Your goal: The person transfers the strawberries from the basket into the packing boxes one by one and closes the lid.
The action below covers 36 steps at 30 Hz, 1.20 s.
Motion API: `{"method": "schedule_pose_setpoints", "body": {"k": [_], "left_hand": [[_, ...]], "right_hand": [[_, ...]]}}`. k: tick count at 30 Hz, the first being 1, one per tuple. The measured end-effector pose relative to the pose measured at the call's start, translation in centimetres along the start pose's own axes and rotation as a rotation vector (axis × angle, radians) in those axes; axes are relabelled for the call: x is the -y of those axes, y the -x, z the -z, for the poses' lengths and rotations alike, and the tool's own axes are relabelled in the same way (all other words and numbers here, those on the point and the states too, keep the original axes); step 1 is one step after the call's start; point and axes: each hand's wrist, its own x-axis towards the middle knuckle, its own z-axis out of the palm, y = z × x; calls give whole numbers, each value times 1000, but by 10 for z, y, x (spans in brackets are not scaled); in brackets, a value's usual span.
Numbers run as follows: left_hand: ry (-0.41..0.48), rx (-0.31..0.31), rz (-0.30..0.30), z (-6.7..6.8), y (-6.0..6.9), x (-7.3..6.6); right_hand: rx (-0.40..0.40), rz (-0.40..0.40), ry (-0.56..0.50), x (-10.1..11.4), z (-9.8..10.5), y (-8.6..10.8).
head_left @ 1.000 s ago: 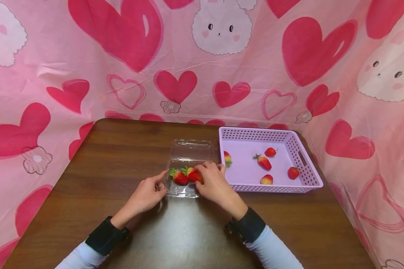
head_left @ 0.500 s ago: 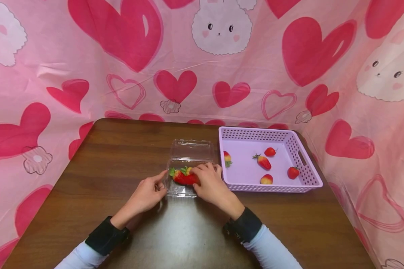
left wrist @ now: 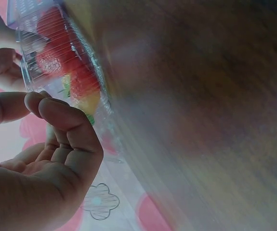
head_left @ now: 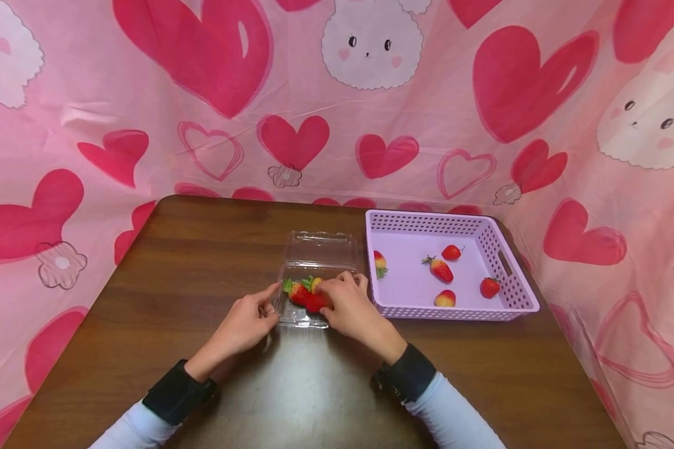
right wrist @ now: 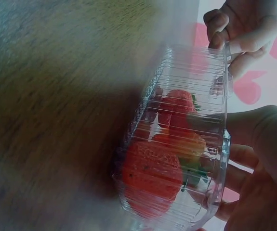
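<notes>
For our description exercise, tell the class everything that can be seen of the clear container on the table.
The clear container looks like plastic, with ribbed walls and a transparent lid open on its far side. It sits flat on the brown table, left of the lilac basket. Strawberries lie inside. The left grip holds its left edge; the right grip reaches inside.

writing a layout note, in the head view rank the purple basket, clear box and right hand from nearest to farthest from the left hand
1. Clear box, at the fingertips of the left hand
2. Right hand, over the box's right side
3. Purple basket, farther right
</notes>
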Motion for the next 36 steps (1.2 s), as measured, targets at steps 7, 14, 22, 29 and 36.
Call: {"method": "schedule_pose_setpoints", "body": {"k": [7,14,22,29,36], "left_hand": [[3,2,1,1,0,0],[-6,-5,-11,1,-1,0],[1,-3,-7,1,0,0],[17,4,8,0,0,0],[14,5,13,0,0,-1]], "right_hand": [[29,-19,-22,1,0,0],[45,-24,-32,1,-2,0],[40,-1,-37,0,-6,1],[48,-6,-16,-1,-6,1],[66,-20,-19,-1,-5,-1]]}}
